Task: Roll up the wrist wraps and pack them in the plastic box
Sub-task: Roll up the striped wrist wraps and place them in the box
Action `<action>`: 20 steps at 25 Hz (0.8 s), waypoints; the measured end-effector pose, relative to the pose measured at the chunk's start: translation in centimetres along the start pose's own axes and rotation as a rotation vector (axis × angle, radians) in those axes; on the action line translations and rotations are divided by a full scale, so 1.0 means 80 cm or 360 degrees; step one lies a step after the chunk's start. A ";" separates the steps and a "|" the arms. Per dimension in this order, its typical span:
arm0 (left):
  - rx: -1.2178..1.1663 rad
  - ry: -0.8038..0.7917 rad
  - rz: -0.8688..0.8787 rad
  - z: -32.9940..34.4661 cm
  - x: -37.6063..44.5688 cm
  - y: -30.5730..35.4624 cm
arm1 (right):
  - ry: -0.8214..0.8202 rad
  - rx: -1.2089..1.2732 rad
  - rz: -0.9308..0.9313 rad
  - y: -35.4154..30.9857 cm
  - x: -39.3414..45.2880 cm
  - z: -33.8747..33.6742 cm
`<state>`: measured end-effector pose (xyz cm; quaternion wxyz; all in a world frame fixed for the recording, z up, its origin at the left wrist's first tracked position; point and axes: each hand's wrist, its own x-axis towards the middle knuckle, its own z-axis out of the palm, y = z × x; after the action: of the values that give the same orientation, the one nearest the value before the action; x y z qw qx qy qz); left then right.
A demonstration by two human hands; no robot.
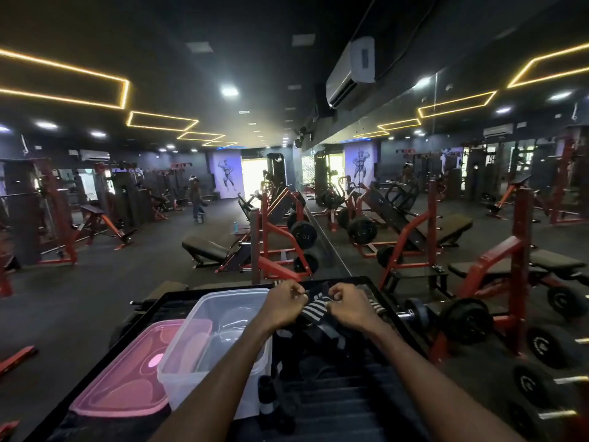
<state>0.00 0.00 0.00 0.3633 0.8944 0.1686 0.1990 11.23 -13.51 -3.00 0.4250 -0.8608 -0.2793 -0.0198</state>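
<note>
Pinching a black-and-white striped fabric wrist wrap (314, 309) from either end, the left hand (284, 304) and right hand (350, 304) hold it above the far part of the black slatted worktop (350, 406), fingers curled on the cloth. The wrap's loose length sags down between the forearms onto a dark heap of more straps (318, 342) lying on the worktop. Just left of the hands stands the clear rectangular plastic box (220, 317), open at the top; the left forearm crosses over its right-hand corner. Its translucent pink plastic lid (127, 381) lies flat on the worktop, touching the box's left side and partly tucked under it. A small black roll with a white band (267, 400) stands upright near the box's near corner. Beyond the worktop lie black dumbbells (446, 317) on a rack to the right, and red-framed weight benches (274, 240) line a mirrored wall.
</note>
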 end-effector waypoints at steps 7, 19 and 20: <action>0.0066 -0.0049 -0.0132 0.021 -0.011 -0.009 | -0.0085 -0.0169 0.0198 0.006 0.005 0.026; -0.0784 0.0096 -0.0677 0.027 0.000 0.016 | -0.0159 0.1424 0.0320 -0.017 -0.033 -0.009; -0.0851 0.0210 -0.0658 0.032 0.002 0.017 | -0.0233 0.1448 0.0343 -0.016 -0.039 -0.014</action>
<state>1.55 -2.34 -0.66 0.6059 0.6996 0.3113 0.2158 8.20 -15.20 -2.25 0.7378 -0.6105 -0.1979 0.2094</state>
